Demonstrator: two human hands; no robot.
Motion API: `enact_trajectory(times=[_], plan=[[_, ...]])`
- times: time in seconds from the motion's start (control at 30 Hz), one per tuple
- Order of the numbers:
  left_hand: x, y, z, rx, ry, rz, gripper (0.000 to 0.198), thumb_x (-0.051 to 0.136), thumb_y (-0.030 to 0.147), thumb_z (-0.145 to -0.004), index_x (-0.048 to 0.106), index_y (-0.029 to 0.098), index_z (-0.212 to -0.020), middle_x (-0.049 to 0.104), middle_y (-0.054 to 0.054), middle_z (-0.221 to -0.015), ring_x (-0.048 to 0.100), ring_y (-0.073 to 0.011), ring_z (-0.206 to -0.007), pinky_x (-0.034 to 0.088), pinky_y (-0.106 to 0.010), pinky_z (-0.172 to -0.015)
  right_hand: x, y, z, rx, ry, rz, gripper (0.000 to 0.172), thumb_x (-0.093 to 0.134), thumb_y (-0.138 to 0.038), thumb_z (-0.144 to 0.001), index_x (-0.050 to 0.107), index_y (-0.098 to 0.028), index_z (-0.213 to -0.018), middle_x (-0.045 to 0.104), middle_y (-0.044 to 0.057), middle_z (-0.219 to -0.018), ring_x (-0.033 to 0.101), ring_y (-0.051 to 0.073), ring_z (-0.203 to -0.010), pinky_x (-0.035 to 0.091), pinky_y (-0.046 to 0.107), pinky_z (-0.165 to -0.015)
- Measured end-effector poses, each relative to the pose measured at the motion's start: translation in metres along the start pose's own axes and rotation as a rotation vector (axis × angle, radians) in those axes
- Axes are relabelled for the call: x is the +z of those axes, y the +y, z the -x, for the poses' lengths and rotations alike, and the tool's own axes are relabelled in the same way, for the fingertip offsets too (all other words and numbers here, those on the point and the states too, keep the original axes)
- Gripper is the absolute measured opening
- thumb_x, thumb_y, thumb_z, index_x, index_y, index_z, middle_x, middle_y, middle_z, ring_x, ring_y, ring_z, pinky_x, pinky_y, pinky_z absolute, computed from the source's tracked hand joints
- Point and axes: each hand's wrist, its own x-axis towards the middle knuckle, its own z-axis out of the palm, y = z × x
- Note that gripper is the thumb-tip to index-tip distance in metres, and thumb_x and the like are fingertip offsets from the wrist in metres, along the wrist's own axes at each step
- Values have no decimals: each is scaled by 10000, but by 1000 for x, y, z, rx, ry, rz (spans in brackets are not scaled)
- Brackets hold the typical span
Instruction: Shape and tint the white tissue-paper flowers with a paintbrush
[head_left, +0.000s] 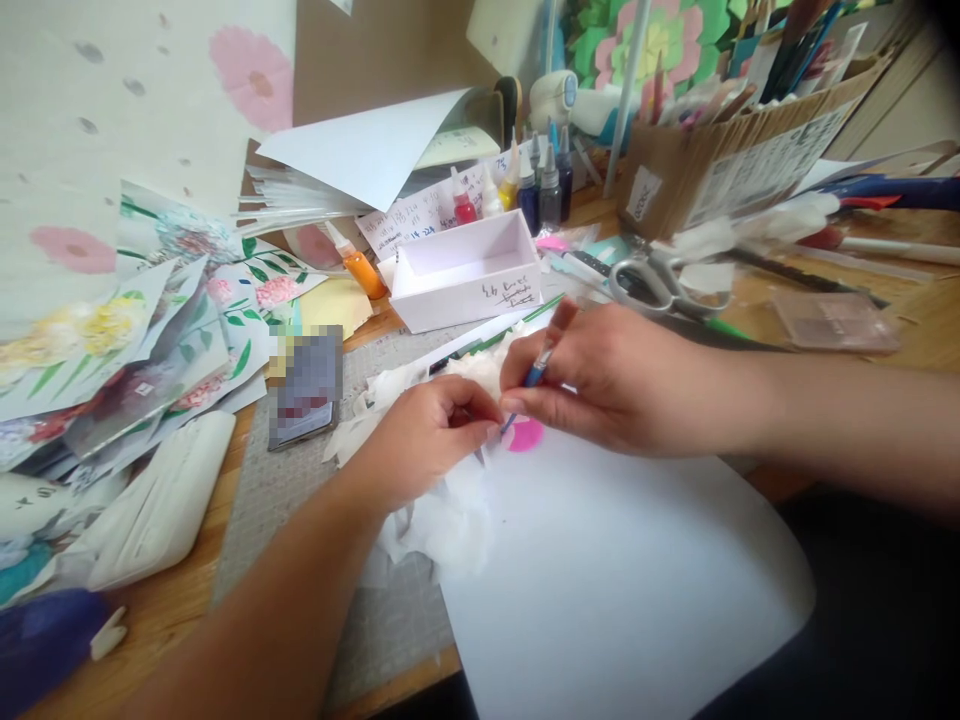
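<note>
Wooden tabletop (176, 615), warm-grained and cluttered, a grey gridded mat (397, 630) laid over it. Clock positions from the pink disc (527, 437) as hub, far side at twelve.

Nearest, at five o'clock, a broad, smooth white sheet (615, 580) with a rounded corner, running past the table's near edge. Toward seven, soft, crumpled white tissue (450, 530). At the hub, the disc itself: flat, bright, partly covered. At nine, beside its rim, left hand (427, 430) with thumb and fingertips pressed together; cannot tell what, if anything, between them. Toward two, right hand (607, 385) pinching a slim blue tool (536, 372) with a shiny collar, tip slanting down to the disc.

Near half past nine, a dark phone (304, 390), screen pixelated. Beyond, overlapping flower-patterned cards (142, 350). At two, grey-handled scissors (667, 290). At eleven, a crisp-edged open white box (465, 300), handwriting upside down on its front, partly struck out. Behind, toward twelve, nozzle-tipped bottles (551, 185) in red, white, yellow and dark blue; beside them, paper (412, 225) with handwritten numbers, mostly too blurred to read. Past half past one, a corrugated carton (712, 170) of upright tools, printed label illegible. Farthest, at one, layered pink, yellow and green paper petals (652, 45).
</note>
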Motion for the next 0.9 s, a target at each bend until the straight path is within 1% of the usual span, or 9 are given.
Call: enact_trajectory(times=[0.1, 0.2, 0.33, 0.4, 0.47, 0.57, 0.67, 0.77, 0.9], plan=[[-1, 0, 1, -10, 4, -11, 150, 553, 325, -788, 600, 183, -802, 591, 14, -739, 548, -139, -675, 421, -264, -603, -1, -6, -5, 36, -34, 51, 202, 453, -259, -874, 592, -142, -785, 621, 46, -713, 526, 135, -611, 372, 256, -608], [-2, 0, 1, -26, -5, -38, 130, 548, 309, -783, 597, 191, -808, 606, 15, -750, 555, -145, -686, 409, -254, -583, -1, -8, -10, 83, -50, 78, 205, 458, -242, -873, 591, -133, -761, 576, 29, -644, 495, 118, -566, 348, 235, -560], [-1, -1, -1, 0, -19, -94, 96, 549, 282, -769, 584, 197, -798, 608, 17, -732, 566, -148, -688, 408, -248, -578, -1, -6, -12, 118, 16, 64, 208, 466, -243, -869, 601, -123, -766, 542, 16, -623, 460, 108, -547, 325, 224, -533], [0, -3, -2, 22, 5, -145, 68, 550, 252, -756, 578, 191, -743, 588, 26, -679, 552, -135, -651, 401, -240, -568, 0, -5, -13, 118, 55, 48, 237, 460, -269, -877, 607, -118, -767, 533, 14, -620, 453, 108, -548, 318, 223, -525], [1, -3, -3, 47, 27, -180, 65, 537, 217, -749, 566, 187, -700, 569, 32, -644, 536, -124, -626, 390, -233, -559, 1, -5, -13, 113, 63, 34, 254, 456, -279, -882, 610, -117, -762, 525, 11, -614, 447, 106, -547, 309, 222, -521], [4, -3, -3, 73, 52, -189, 63, 511, 192, -751, 546, 188, -698, 552, 40, -630, 522, -117, -616, 380, -229, -556, 3, -4, -14, 107, 34, 32, 249, 457, -274, -883, 606, -119, -755, 524, 12, -621, 449, 105, -557, 301, 222, -525], [5, -1, -2, 68, 65, -182, 86, 505, 213, -760, 529, 183, -682, 537, 41, -624, 504, -113, -604, 375, -228, -553, 3, -5, -16, 121, 7, 62, 224, 457, -267, -880, 589, -126, -765, 521, 11, -626, 440, 103, -554, 287, 226, -523], [6, 1, -2, 65, 90, -177, 157, 510, 240, -758, 498, 175, -616, 496, 43, -597, 467, -108, -580, 351, -223, -521, 2, -8, -17, 116, -27, 114, 208, 460, -245, -872, 547, -140, -716, 490, -4, -590, 398, 91, -516, 258, 228, -505], [7, 6, -1, 40, 119, -185, 211, 504, 234, -754, 448, 172, -560, 442, 48, -561, 428, -101, -554, 317, -218, -485, 1, -12, -21, 84, -39, 203, 246, 472, -250, -861, 476, -150, -636, 436, -19, -542, 337, 80, -478, 221, 233, -482]])
